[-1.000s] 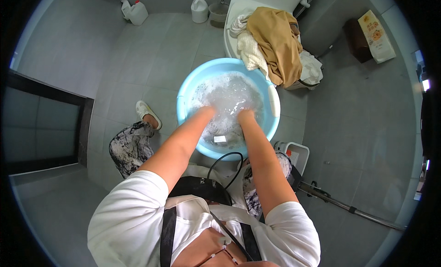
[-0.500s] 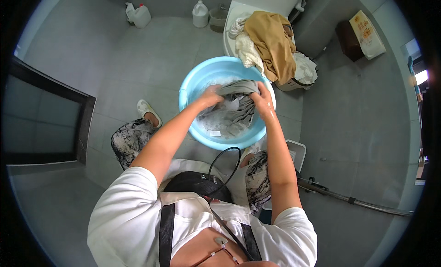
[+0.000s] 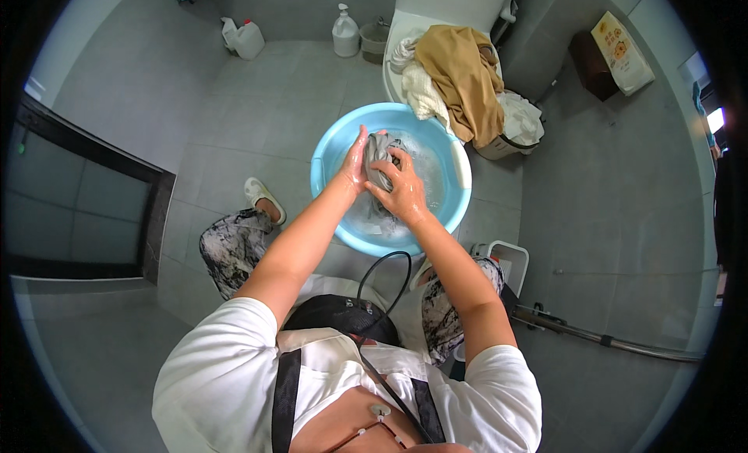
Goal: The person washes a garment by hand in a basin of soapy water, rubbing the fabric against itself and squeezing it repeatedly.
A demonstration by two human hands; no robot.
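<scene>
A round light-blue basin [image 3: 322, 137] holds sudsy water [image 3: 432, 161]. Bunched above the water is a wet grey cloth garment [image 3: 378, 153], squeezed between my two hands. My left hand [image 3: 355, 165] presses along the left side of the bundle, its fingers pointing away from me. From the right, my right hand [image 3: 406, 191] closes over the cloth with bent fingers. Both hands are wet. The lower part of the garment hangs into the suds, where its shape is hard to make out.
Beyond the basin, a tan garment [image 3: 460, 79] and cream knitwear [image 3: 423, 93] lie on a white toilet [image 3: 396, 32]. A lined bin [image 3: 520, 119] stands beside it. A pump bottle [image 3: 345, 36], small bucket [image 3: 374, 44] and white jug [image 3: 248, 42] line the back wall.
My hands have come together toward the basin's left side. The grey garment, spread between them before, is now gathered into a compact bundle. The view has shifted slightly.
</scene>
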